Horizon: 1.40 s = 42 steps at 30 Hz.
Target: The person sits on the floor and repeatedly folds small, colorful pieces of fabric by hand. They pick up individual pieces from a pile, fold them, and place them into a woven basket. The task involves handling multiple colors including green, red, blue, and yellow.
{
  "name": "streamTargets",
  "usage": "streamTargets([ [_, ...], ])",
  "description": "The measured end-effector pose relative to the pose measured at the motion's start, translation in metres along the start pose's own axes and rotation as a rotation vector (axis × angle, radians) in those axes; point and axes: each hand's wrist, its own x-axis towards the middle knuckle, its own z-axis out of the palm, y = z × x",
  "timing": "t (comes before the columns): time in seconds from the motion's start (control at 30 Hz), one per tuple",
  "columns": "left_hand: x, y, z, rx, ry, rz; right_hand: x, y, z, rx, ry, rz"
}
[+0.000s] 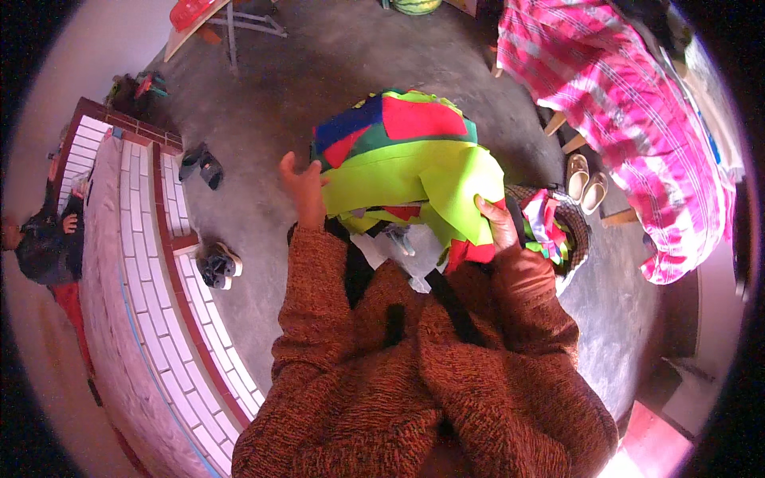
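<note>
1. The patchwork cloth (374, 167) is lying just off the middle toward 12 o'clock, its broad lime panel facing up and its blue, red and dark green patches curving along the far side.
2. The left hand (305, 191) is hovering at 10 o'clock, beside the cloth's left edge; its fingers are standing apart, and I cannot tell whether any fingertip is touching the fabric.
3. The right hand (500, 223) is gripping the cloth at 3 o'clock: the thumb is pressing on the lime panel, the other fingers are hiding underneath, and a red piece (472, 253) is hanging just below the grip.
4. A basket (586, 231) is standing at 3 o'clock, just beyond the right hand, and is holding multicoloured fabric scraps (545, 225).
5. Cream slippers (586, 183) are resting between 2 and 3 o'clock, while a pink plaid cover (613, 119) is draping over wooden-legged furniture at 2 o'clock.
6. Black sandals (201, 166) are lying at 10 o'clock and dark shoes (219, 265) at 9 o'clock, beside a low white-brick wall (147, 263).
7. Beyond that wall, another person (49, 248) in dark clothing is staying near 9 o'clock.
8. A worktop (191, 33) is standing on metal legs at 11 o'clock; a striped green melon (417, 6) is sitting at 12 o'clock.
</note>
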Motion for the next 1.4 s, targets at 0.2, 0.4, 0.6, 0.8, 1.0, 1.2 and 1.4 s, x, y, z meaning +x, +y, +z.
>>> streamTargets([
  [0.2, -0.086, 0.056, 0.023, 0.094, -0.286, 0.252, -0.002, 0.000, 0.009, 0.085, -0.039, 0.034],
  [0.4, -0.149, 0.082, 0.052, 0.088, -0.666, 0.493, -0.004, -0.003, 0.014, 0.099, -0.012, 0.056],
  [0.6, -0.152, 0.076, 0.062, 0.302, -0.918, 0.843, -0.002, -0.001, 0.012, 0.163, -0.068, 0.065],
  [0.8, -0.151, 0.080, 0.058, 0.195, -0.941, 0.643, -0.005, -0.006, 0.005, 0.219, -0.075, 0.133],
  [1.0, -0.143, 0.068, 0.058, 0.150, -0.943, 0.583, -0.007, -0.007, 0.005, 0.138, -0.142, 0.092],
  [1.2, -0.146, 0.070, 0.058, 0.143, -0.853, 0.510, -0.005, -0.006, 0.002, 0.013, -0.214, 0.074],
  [1.4, -0.146, 0.069, 0.056, -0.111, -0.738, 0.073, -0.010, -0.010, 0.023, 0.064, -0.176, 0.108],
])
